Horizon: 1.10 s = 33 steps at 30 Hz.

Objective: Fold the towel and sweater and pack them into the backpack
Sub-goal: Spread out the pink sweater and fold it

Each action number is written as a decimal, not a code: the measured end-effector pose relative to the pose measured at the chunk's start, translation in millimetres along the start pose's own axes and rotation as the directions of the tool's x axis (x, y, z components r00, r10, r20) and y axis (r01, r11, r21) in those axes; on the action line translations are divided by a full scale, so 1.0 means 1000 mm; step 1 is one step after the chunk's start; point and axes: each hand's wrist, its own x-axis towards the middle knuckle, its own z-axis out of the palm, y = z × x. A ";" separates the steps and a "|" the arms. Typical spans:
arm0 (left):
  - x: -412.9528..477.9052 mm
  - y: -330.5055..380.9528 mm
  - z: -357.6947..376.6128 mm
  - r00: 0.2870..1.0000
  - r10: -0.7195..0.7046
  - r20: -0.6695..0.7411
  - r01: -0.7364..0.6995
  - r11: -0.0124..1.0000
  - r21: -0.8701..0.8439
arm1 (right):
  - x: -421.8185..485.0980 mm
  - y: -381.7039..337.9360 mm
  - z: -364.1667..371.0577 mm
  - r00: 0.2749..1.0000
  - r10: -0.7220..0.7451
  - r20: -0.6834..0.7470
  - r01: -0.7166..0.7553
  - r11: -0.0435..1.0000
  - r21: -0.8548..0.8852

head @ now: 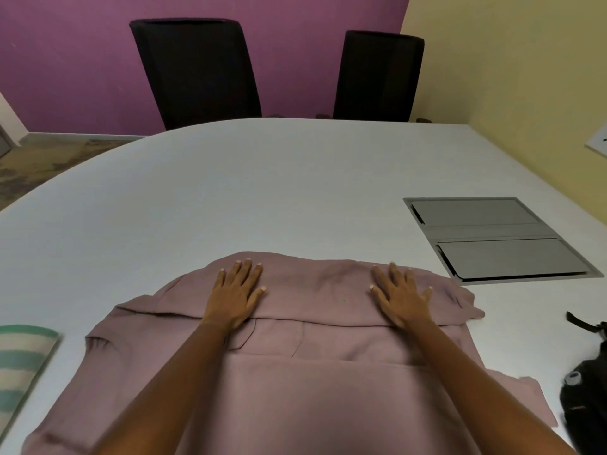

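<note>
White table under a mauve sweater, left hand and right hand flat, open-fingered, on its folded-over part.

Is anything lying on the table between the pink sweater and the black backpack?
Nothing visible. Only bare table separates the sweater on its right edge from the backpack, which the frame partly cuts off.

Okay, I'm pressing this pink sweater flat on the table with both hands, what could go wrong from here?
1. The folded-over part of the sweater sticks out past the body on the right, so pressing with the left hand and right hand may set a crooked fold.
2. Fabric lies loose at the lower left; folding over it could leave a lumpy bundle.
3. The backpack is only partly in view; I cannot tell if it is open.
</note>
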 end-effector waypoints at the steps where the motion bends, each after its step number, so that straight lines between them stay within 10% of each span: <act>1: 0.006 0.001 0.004 1.000 -0.003 -0.001 0.003 1.000 -0.008 | 0.006 0.000 0.000 1.000 -0.011 0.010 0.011 1.000 -0.011; 19: 0.045 -0.039 0.013 0.960 -0.261 0.097 0.273 0.952 -0.138 | 0.047 0.036 0.025 0.996 -0.087 -0.001 0.087 0.994 -0.067; 33: 0.051 -0.035 -0.004 0.839 -0.522 -0.155 0.366 0.751 -0.549 | 0.051 0.085 -0.024 0.903 0.110 -0.415 -0.083 0.993 0.082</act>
